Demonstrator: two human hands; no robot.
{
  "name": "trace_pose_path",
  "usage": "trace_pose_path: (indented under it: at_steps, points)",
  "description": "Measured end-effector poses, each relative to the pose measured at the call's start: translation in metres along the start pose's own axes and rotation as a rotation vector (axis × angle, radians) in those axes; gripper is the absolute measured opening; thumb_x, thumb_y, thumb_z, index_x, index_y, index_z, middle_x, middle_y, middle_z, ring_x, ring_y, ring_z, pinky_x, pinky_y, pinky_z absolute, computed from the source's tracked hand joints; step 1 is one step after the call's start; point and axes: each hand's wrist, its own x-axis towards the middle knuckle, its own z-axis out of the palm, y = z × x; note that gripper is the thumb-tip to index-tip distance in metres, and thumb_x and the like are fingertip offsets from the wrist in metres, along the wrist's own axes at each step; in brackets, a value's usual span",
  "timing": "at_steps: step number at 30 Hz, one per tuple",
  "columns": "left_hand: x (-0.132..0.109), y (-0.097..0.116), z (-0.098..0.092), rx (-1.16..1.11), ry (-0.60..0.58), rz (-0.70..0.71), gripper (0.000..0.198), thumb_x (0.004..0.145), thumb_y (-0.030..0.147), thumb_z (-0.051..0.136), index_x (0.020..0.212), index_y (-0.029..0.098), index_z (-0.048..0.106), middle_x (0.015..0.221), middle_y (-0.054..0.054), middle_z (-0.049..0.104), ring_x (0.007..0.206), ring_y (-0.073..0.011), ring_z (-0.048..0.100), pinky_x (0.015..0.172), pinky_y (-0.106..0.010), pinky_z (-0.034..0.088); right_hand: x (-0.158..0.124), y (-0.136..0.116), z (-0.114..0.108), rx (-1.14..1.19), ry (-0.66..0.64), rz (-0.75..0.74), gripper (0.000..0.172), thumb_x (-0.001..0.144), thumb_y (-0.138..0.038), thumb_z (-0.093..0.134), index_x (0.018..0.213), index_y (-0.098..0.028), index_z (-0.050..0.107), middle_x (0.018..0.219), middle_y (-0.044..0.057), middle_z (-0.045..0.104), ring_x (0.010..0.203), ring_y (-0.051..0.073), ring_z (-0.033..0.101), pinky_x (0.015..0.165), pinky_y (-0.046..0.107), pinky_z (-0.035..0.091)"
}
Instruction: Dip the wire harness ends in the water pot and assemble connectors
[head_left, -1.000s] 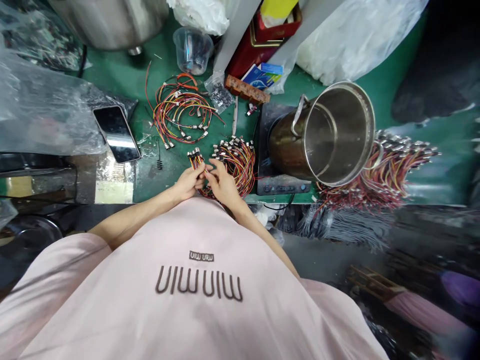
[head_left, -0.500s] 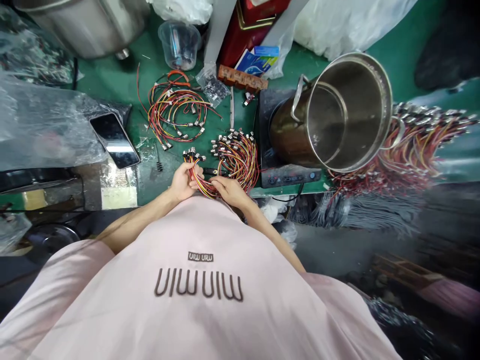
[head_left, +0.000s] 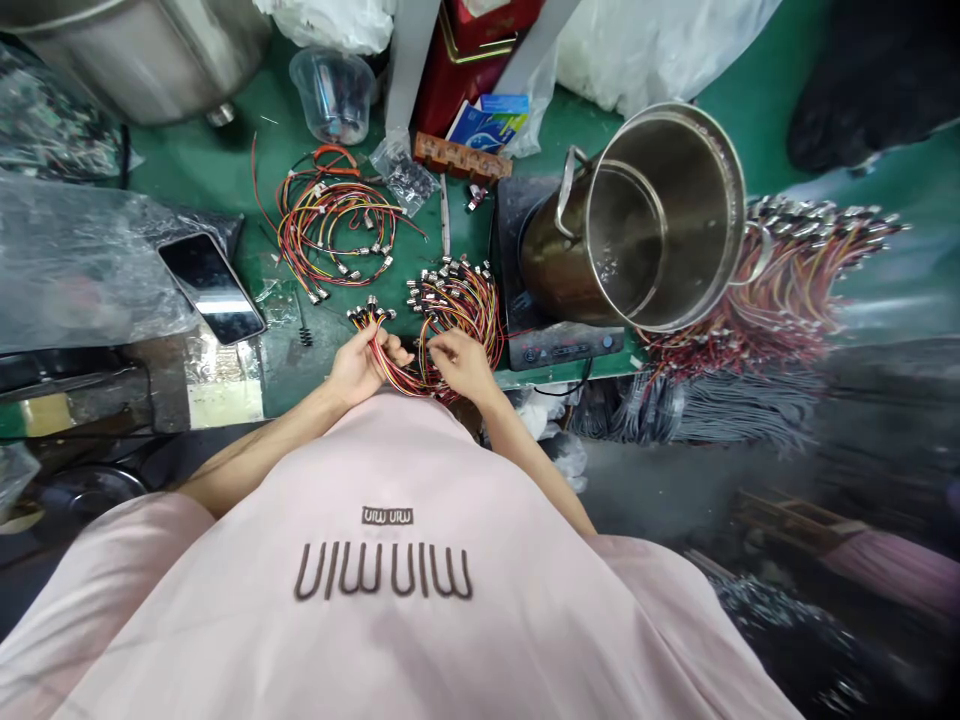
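Note:
My left hand [head_left: 358,368] is closed around a bundle of red, yellow, black and white wires [head_left: 391,372]. Metal-tipped connectors [head_left: 372,313] stick up from the bundle's far end, above the thumb. Just to the right, my right hand [head_left: 463,364] has its thumb and fingertips pinched together at the near left side of a larger wire pile [head_left: 480,310]. Whatever lies between those fingertips is too small to make out. The pile's connectors point away toward the left, and its wires curve down toward my shirt.
A loose wire coil [head_left: 337,225] lies beyond my hands. At left is a phone [head_left: 212,287]. A tall steel pot [head_left: 555,255] stands on an induction cooker [head_left: 566,345] to the right, before a big wire heap [head_left: 795,290]. A brick-coloured block [head_left: 463,157] sits behind.
My right hand has left the bundle at my left hand and moved up to the larger pile, fingertips pinching. The left hand keeps its hold. The whole view has shifted slightly.

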Motion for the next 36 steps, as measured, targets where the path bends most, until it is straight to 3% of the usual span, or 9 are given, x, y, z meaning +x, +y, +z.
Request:
trace_pose_path:
  at_steps: [4,7,10,14,22,25,29,31,36]
  points:
    - [-0.001,-0.002,0.002,-0.010,-0.055,-0.019,0.040,0.096,0.036,0.047,0.060,0.017,0.044,0.056,0.004,0.043,0.046,-0.0085,0.041,0.059,-0.026,0.048,0.021,0.000,0.008,-0.212,-0.015,0.300,0.041,0.091,-0.051,0.052,0.075,-0.017,0.070,0.070,0.005,0.066,0.069,0.018,0.059,0.067,0.027,0.040]
    - [-0.001,-0.003,0.002,-0.038,-0.067,-0.009,0.039,0.097,0.035,0.044,0.062,0.016,0.049,0.054,0.005,0.040,0.043,-0.0073,0.035,0.053,-0.023,0.043,0.031,-0.004,0.018,-0.275,-0.109,0.365,0.031,0.088,-0.043,0.059,0.073,-0.017,0.069,0.068,0.003,0.066,0.067,0.017,0.059,0.063,0.026,0.035]
    - [0.000,-0.004,-0.001,-0.043,-0.047,0.012,0.035,0.097,0.037,0.046,0.073,0.015,0.058,0.053,0.005,0.040,0.042,-0.0064,0.034,0.051,-0.021,0.040,0.028,-0.008,0.021,-0.222,-0.066,0.327,0.028,0.091,-0.033,0.055,0.070,-0.017,0.066,0.062,0.000,0.061,0.060,0.014,0.053,0.060,0.025,0.032]
    - [0.001,-0.005,-0.001,-0.006,-0.017,0.032,0.029,0.092,0.040,0.057,0.085,0.012,0.064,0.051,0.008,0.037,0.041,-0.0046,0.031,0.047,-0.018,0.037,0.020,-0.020,0.015,-0.126,-0.003,0.243,0.032,0.094,-0.037,0.050,0.074,-0.017,0.065,0.061,-0.001,0.059,0.057,0.013,0.050,0.059,0.025,0.034]
    - [0.008,-0.008,0.003,0.065,0.126,0.072,0.029,0.072,0.032,0.081,0.083,0.011,0.064,0.050,0.010,0.035,0.040,-0.0016,0.029,0.040,-0.015,0.028,0.014,-0.065,0.020,-0.239,-0.183,0.000,0.031,0.098,-0.020,0.038,0.112,-0.011,0.064,0.105,0.014,0.067,0.092,0.022,0.063,0.079,0.030,0.046]
    - [0.010,-0.005,0.000,0.058,0.112,0.053,0.027,0.076,0.032,0.078,0.082,0.009,0.065,0.048,0.011,0.033,0.039,-0.0017,0.027,0.039,-0.015,0.029,0.016,-0.054,0.011,-0.178,-0.207,-0.055,0.034,0.098,-0.018,0.035,0.117,-0.012,0.063,0.108,0.012,0.067,0.099,0.020,0.063,0.088,0.030,0.047]
    - [0.008,-0.004,0.001,0.071,0.107,0.049,0.025,0.080,0.031,0.075,0.081,0.007,0.065,0.046,0.012,0.029,0.037,-0.0008,0.025,0.039,-0.014,0.029,0.031,-0.016,-0.015,-0.306,-0.006,0.089,0.024,0.094,-0.017,0.048,0.111,-0.012,0.065,0.117,0.014,0.063,0.116,0.023,0.055,0.103,0.034,0.040]
    - [0.008,-0.003,0.003,0.106,0.095,0.040,0.025,0.082,0.031,0.073,0.082,0.007,0.065,0.047,0.011,0.032,0.038,-0.0008,0.027,0.040,-0.013,0.031,0.038,0.003,-0.027,-0.418,0.018,0.136,0.026,0.091,-0.020,0.054,0.114,-0.011,0.062,0.122,0.017,0.059,0.122,0.026,0.048,0.108,0.041,0.035]
    - [0.010,-0.003,0.011,0.172,0.076,0.032,0.023,0.082,0.032,0.073,0.081,0.010,0.065,0.049,0.010,0.034,0.039,-0.0010,0.028,0.042,-0.013,0.035,0.051,0.028,-0.030,-0.651,-0.011,0.136,0.035,0.096,-0.016,0.042,0.129,-0.009,0.051,0.128,0.019,0.055,0.123,0.029,0.047,0.104,0.045,0.036]
